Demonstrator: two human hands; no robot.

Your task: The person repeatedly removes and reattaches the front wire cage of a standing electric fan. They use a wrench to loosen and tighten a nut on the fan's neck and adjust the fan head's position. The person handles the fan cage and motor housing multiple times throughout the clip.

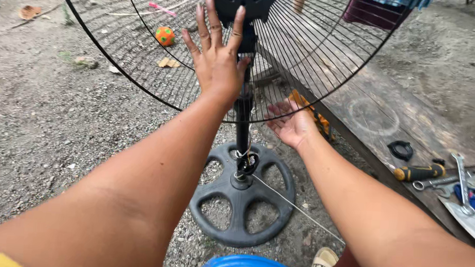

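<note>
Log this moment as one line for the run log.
left hand: flat, open on fan guard | right hand: open at guard's lower rim | fan base: on gravel | tools: on bench

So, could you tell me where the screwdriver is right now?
The screwdriver lies on the wooden board at right, beside the wrenches.

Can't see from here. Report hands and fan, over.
Left hand flat on fan guard. Right hand cupping lower rim. Both open. Pole between them.
</note>
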